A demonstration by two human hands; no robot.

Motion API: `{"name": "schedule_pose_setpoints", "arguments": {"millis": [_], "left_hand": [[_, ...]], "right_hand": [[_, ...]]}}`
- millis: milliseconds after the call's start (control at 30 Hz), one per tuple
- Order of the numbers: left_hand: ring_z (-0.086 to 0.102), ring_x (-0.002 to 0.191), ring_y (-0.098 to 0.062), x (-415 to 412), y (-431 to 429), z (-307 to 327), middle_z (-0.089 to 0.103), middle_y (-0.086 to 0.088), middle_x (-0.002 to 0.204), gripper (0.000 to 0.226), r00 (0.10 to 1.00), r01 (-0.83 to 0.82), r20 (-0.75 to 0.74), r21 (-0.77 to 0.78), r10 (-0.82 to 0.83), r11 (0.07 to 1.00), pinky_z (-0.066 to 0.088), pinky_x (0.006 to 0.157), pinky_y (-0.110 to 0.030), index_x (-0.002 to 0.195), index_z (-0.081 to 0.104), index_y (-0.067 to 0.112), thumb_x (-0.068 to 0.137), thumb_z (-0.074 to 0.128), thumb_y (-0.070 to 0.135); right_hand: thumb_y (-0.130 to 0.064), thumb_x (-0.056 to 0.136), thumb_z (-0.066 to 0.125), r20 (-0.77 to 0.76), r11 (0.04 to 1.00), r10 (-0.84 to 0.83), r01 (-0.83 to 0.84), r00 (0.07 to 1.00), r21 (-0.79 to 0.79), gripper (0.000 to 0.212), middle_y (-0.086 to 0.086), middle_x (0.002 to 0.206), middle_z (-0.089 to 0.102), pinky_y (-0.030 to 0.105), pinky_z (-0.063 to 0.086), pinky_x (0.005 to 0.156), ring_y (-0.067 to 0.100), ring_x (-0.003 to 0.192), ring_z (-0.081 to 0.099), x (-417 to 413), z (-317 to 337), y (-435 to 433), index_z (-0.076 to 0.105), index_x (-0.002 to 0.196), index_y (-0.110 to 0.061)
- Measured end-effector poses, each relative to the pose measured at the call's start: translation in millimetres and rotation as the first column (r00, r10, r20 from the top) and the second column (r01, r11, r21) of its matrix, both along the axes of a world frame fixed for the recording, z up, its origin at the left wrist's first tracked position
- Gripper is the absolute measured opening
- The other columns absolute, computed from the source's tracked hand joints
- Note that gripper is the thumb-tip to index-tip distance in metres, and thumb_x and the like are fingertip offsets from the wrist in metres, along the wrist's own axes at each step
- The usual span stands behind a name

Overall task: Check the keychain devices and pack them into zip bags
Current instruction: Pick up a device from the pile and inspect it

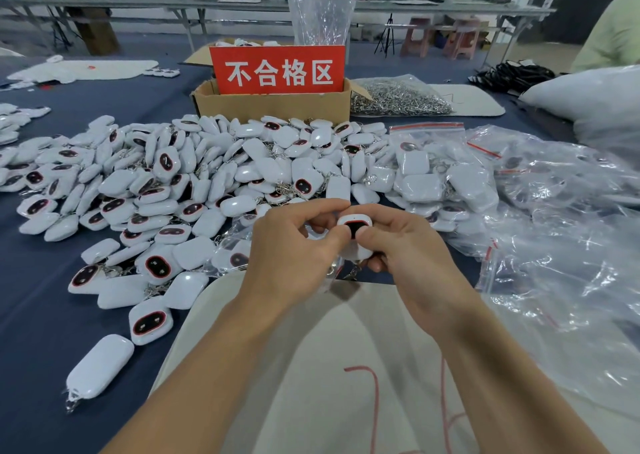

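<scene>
Landmark: one cardboard box on the blue table cloth, carrying one red sign that reads "不合格区" in white characters. No other writing is legible. The red strokes on the white mat, well in front of the box at the person's edge of the table, cannot be read. One keychain device is held above the far edge of that mat, directly in front of the box, with its dark, red-rimmed window facing up. The left hand pinches its left edge between thumb and curled forefinger. The right hand grips it from the right, thumb pressed on the window and fingers curled beneath. A metal clasp hangs below the hands. A loose pile of devices, too many to count, runs from the box's front wall toward the hands and spreads left of the box. Front-right of the box lie filled zip bags with red seal strips, and further right a heap of clear bags runs to the frame edge. One bag of metal rings touches the box's right side. One clear upright bag stands behind the box. Bare cloth shows only front-left of the box, beyond the pile's near edge, and the mat is the open working surface.
</scene>
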State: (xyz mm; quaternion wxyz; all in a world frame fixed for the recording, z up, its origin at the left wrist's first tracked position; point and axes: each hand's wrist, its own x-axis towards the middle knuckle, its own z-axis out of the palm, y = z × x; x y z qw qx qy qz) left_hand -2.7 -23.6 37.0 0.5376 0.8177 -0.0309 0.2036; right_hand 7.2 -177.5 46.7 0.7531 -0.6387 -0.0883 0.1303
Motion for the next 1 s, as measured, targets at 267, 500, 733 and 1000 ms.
{"name": "schedule_pose_setpoints", "arguments": {"millis": [267,500,733,1000], "left_hand": [[0.061,0.060,-0.001,4.0,0.0,-4.1,0.071,0.014,0.067,0.038,0.997,-0.041,-0.075,-0.089,0.034,0.995,0.050,0.060,-0.014,0.096,0.078,0.042,0.066,0.070,0.020],[0.060,0.069,0.004,0.3,-0.7,-1.4,0.069,0.021,0.071,0.028,0.999,-0.027,-0.042,-0.038,0.026,0.999,0.040,0.067,-0.003,0.092,0.076,0.047,0.070,0.072,0.030],[0.057,0.075,0.002,-0.8,-3.9,-3.3,0.065,0.022,0.068,0.027,0.999,-0.017,0.032,0.030,0.016,0.999,0.037,0.071,-0.005,0.091,0.076,0.048,0.080,0.082,0.024],[0.064,0.080,0.006,-1.2,-3.0,-0.1,0.073,0.026,0.077,0.022,0.998,-0.042,0.041,0.011,0.042,0.999,0.039,0.071,-0.004,0.085,0.078,0.049,0.079,0.086,0.029]], "right_hand": [[0.003,0.074,0.058,0.099,0.985,0.059,-0.041,0.993,-0.170,0.046,0.007,0.089,0.079,0.015,0.050,0.060,0.010,0.066,0.068,-0.7,-3.9,1.2,0.077,0.107,-0.023],[0.017,0.078,0.054,0.067,0.991,0.027,-0.018,0.997,-0.136,0.051,0.014,0.092,0.078,0.015,0.050,0.054,0.014,0.064,0.068,-2.6,0.8,0.1,0.078,0.107,-0.017],[0.017,0.075,0.059,0.060,0.983,-0.083,0.092,0.995,-0.157,0.047,0.011,0.082,0.078,0.015,0.049,0.057,0.017,0.068,0.068,-2.9,0.2,0.0,0.079,0.101,-0.017],[0.009,0.077,0.063,0.105,0.977,-0.121,0.138,0.987,-0.165,0.043,0.007,0.092,0.081,0.040,0.061,0.087,0.032,0.094,0.077,-2.9,-1.9,2.6,0.077,0.105,-0.020]]}}
